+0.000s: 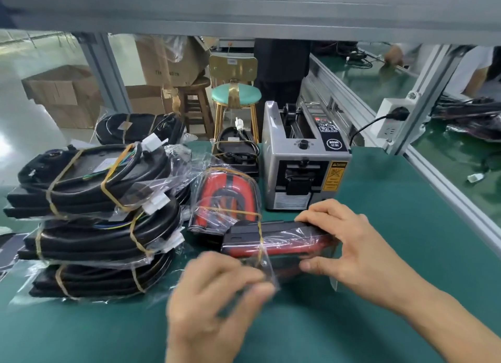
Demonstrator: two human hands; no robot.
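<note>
You have the red and black lamp unit (273, 240) lying on its side directly in front of the automatic tape dispenser (303, 159), close to its front face, on the green mat (401, 205); your right hand (349, 243) is curled over the unit's end nearer the dispenser's right side, thumb beneath and fingers on top, holding it steady through the clear bag (311, 234); your left hand (214, 289), nearer you and to the dispenser's front left, pinches the bag's loose open end between thumb and fingertips, though blur hides the exact grip; the step in hand looks like closing the bag, with the flap gathered but not yet folded flat; the next move calls for drawing that flap snug against the unit, then reaching up to the dispenser's mouth for tape, and whether a strip waits there cannot be told; another bagged red lamp (227, 197) lies just left of the dispenser; the stack of bagged cable units (89, 216) sits further left.
</note>
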